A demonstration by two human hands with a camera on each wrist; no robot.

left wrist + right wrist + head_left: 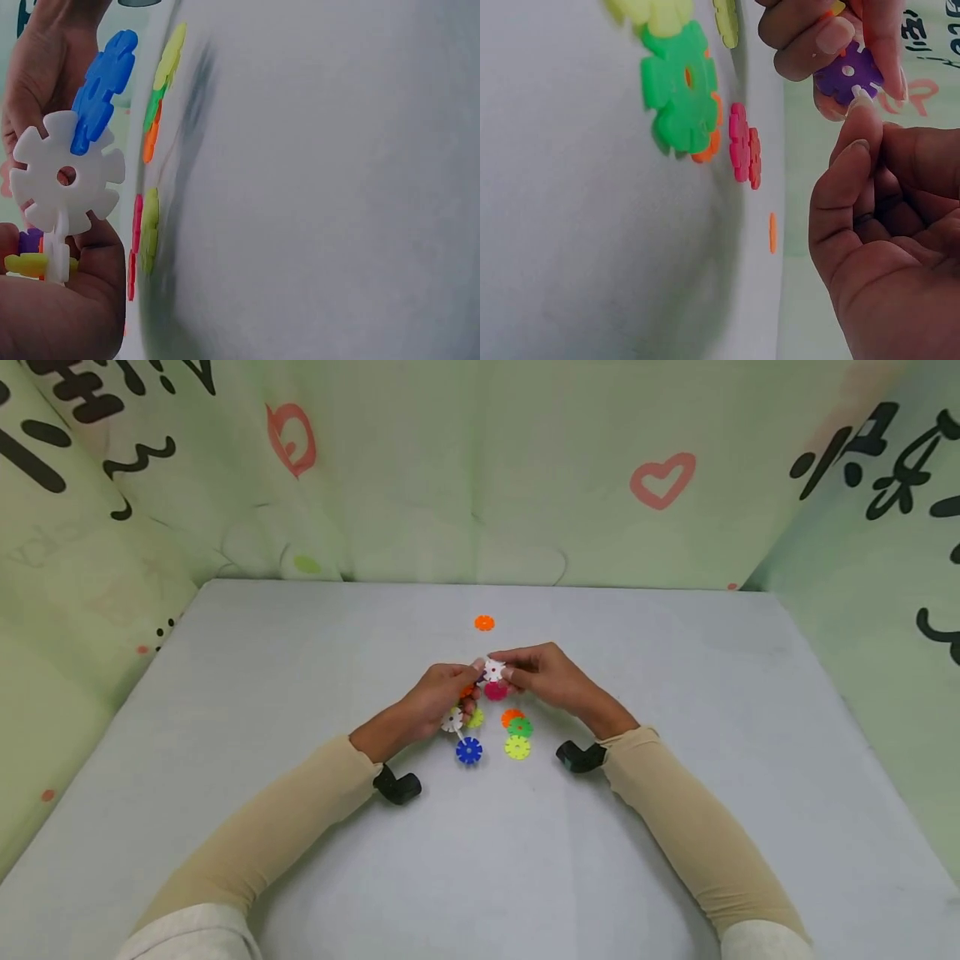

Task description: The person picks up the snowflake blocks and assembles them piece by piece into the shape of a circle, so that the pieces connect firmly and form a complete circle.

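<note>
My left hand (438,693) grips a chain of flat, notched snowflake discs joined edge to edge. In the left wrist view, a blue disc (105,86) slots into a white disc (41,172), with a yellow disc (28,264) lower down by the thumb. A purple disc (866,66) shows between the left fingers in the right wrist view. My right hand (555,681) pinches a white disc (493,670) by its edge against the purple one; from the right wrist it is mostly hidden behind the fingertips.
Loose discs lie on the white table (300,635): pink (496,692), yellow-green (476,718), and an overlapping group of orange (511,717), green (521,727) and yellow (517,747). Another orange disc (484,623) lies farther back. A pale green printed curtain (480,468) encloses the table's back and sides.
</note>
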